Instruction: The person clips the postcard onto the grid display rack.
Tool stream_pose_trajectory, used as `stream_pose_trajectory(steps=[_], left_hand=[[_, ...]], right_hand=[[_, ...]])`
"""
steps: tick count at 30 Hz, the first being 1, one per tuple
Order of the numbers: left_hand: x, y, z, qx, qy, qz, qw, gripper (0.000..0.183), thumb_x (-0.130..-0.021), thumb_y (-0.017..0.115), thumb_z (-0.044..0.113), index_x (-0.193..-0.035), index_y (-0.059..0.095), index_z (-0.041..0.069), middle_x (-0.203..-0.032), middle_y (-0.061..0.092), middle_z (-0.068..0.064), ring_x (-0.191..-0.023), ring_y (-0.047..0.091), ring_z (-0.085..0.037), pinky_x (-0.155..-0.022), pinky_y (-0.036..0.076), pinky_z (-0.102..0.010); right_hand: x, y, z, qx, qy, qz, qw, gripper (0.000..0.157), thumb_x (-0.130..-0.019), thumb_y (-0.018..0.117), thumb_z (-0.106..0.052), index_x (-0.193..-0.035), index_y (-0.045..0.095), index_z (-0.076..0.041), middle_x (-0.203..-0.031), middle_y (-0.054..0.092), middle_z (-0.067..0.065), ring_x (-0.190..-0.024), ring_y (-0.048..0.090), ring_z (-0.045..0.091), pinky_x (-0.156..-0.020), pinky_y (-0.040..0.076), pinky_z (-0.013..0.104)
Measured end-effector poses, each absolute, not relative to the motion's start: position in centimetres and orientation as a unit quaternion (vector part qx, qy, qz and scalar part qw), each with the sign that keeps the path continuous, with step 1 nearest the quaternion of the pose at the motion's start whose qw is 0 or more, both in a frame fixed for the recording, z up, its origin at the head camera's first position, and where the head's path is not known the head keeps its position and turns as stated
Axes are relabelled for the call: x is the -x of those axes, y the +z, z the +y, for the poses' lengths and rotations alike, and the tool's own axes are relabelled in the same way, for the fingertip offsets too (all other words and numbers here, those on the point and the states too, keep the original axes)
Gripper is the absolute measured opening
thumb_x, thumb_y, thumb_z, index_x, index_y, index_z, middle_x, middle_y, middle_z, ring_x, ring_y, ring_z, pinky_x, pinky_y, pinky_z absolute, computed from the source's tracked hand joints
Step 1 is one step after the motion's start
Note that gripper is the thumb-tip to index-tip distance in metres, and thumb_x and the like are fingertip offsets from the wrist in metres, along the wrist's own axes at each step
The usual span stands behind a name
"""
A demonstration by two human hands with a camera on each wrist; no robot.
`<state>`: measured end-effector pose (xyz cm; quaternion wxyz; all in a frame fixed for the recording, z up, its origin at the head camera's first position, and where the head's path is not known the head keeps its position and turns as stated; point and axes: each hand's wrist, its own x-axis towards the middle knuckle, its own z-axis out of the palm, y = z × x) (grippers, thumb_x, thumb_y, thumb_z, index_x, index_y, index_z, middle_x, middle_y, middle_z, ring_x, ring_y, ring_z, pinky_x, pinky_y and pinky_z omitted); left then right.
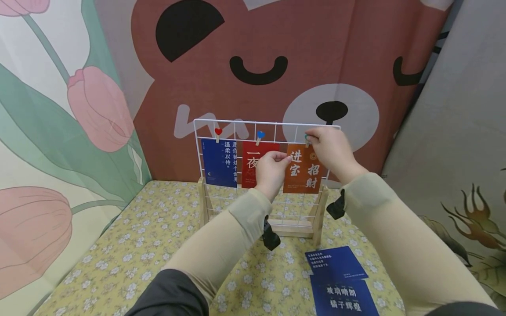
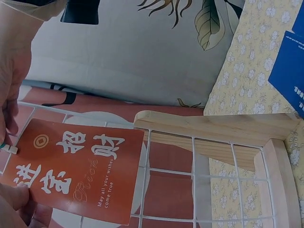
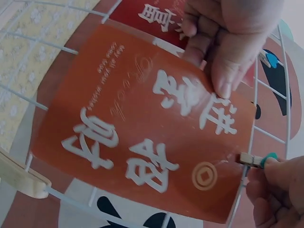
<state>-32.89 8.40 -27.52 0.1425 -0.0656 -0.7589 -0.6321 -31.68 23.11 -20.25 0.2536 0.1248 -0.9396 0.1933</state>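
Note:
An orange card [image 1: 298,183] with white lettering lies against a white wire grid rack [image 1: 237,121], near its upper right. My left hand [image 1: 270,173] pinches the card's left edge between thumb and fingers. At the card's top edge, my right hand [image 1: 333,148] pinches a small wooden clothespin [image 3: 250,160] with a green decoration. The clothespin's tip overlaps the card and a grid wire in the right wrist view. To the left hang a red card [image 1: 248,175], under a blue heart clothespin [image 1: 259,136], and a blue card [image 1: 215,164], under a red heart clothespin [image 1: 218,133]. My left hand partly covers the red card.
Wooden feet [image 1: 318,215] hold the rack up on a yellow floral tablecloth [image 1: 150,232]. Two dark blue cards [image 1: 336,263] with white text lie on the cloth at front right, overlapping. A printed curtain [image 1: 189,79] hangs close behind the rack.

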Motion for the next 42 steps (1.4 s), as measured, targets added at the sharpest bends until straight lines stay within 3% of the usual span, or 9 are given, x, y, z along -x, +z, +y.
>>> stream_pose_trajectory(steps=[13, 26, 31, 42], left_hand=[[32.7, -28.1, 8.6, 0.071, -0.653, -0.74, 0.144, 0.015, -0.093, 0.067, 0.024, -0.103, 0.067, 0.012, -0.09, 0.063, 0.005, -0.084, 0.059, -0.012, -0.074, 0.052, -0.029], [31.7, -29.1, 8.4, 0.08, -0.661, -0.732, 0.144, 0.014, -0.092, 0.067, 0.019, -0.104, 0.065, 0.012, -0.092, 0.062, 0.005, -0.086, 0.057, -0.012, -0.077, 0.05, -0.029], [31.4, -30.0, 8.0, 0.077, -0.655, -0.737, 0.149, 0.013, -0.092, 0.067, 0.019, -0.103, 0.066, 0.013, -0.091, 0.062, 0.006, -0.085, 0.057, -0.012, -0.075, 0.049, -0.03], [30.1, -33.5, 6.9, 0.089, -0.661, -0.739, 0.098, 0.017, -0.094, 0.064, 0.024, -0.108, 0.065, 0.014, -0.094, 0.062, 0.005, -0.083, 0.057, -0.015, -0.07, 0.048, -0.032]], right_hand=[[31.2, -21.5, 23.0, -0.129, 0.242, -0.902, 0.333, 0.03, -0.1, 0.051, -0.013, -0.126, 0.062, -0.003, -0.12, 0.061, 0.018, -0.112, 0.055, 0.033, -0.092, 0.046, 0.048], [29.7, -24.8, 23.5, -0.143, 0.254, -0.853, 0.434, 0.024, -0.098, 0.057, -0.013, -0.114, 0.069, -0.002, -0.103, 0.068, 0.015, -0.091, 0.059, 0.028, -0.076, 0.049, 0.045], [29.1, -26.5, 23.5, -0.144, 0.263, -0.848, 0.438, 0.023, -0.097, 0.059, -0.014, -0.114, 0.07, -0.003, -0.102, 0.068, 0.013, -0.085, 0.058, 0.026, -0.071, 0.048, 0.042], [27.3, -32.2, 23.8, -0.126, 0.292, -0.853, 0.414, 0.022, -0.093, 0.064, -0.011, -0.111, 0.07, -0.002, -0.094, 0.067, 0.01, -0.077, 0.058, 0.019, -0.059, 0.047, 0.033]])
